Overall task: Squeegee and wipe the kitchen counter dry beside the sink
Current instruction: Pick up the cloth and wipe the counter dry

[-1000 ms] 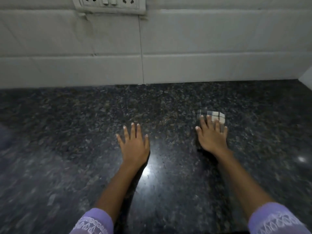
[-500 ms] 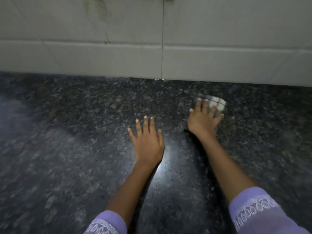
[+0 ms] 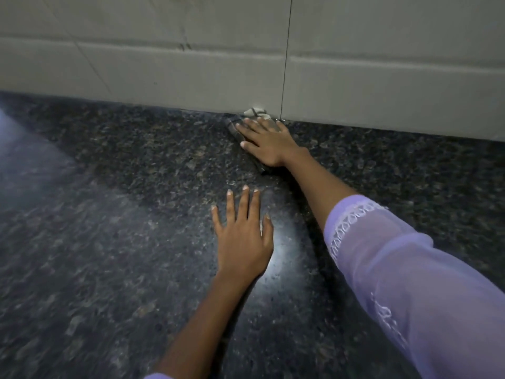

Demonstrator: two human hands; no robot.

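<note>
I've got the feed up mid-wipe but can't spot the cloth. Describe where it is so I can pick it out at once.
Start at the pale tiled wall and drop to where it meets the dark speckled counter. The cloth lies pressed into that seam under the right hand. It is the only checked grey-and-white thing there; the left hand rests flat on bare stone.

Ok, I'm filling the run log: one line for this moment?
right hand: flat on cloth at wall | left hand: flat on counter

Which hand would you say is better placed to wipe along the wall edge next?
Probably the right hand: it presses the checked cloth flat against the counter at the tiled wall. The left hand lies empty, nearer the person.
</note>
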